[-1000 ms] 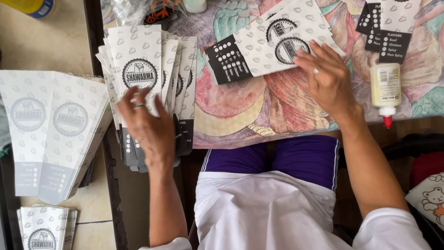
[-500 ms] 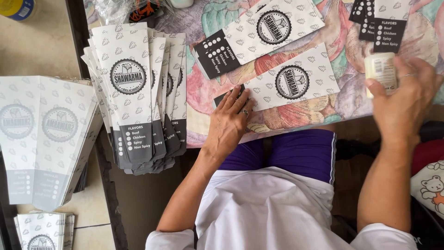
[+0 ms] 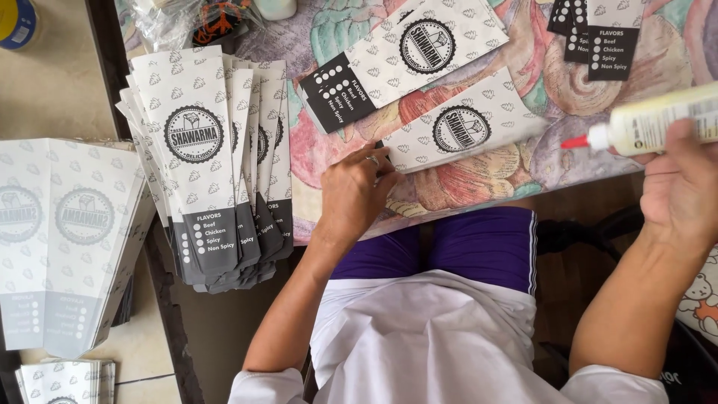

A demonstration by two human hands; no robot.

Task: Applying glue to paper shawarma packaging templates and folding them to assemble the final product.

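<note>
Now tipped sideways in right hand (image 3: 684,187) fingers, glue bottle (image 3: 654,123) nozzle nearing paper sleeve (image 3: 467,127) pinned under left hand (image 3: 359,191); next, likely careful edge gluing.

A white patterned paper sleeve (image 3: 479,131) with a round black emblem lies flat and slanted on the floral tablecloth, its near-left end pinned under the left hand (image 3: 357,193). A pale glue bottle (image 3: 658,123) with a red tip lies sideways in the right hand (image 3: 684,187), nozzle pointing left toward the sleeve
</note>
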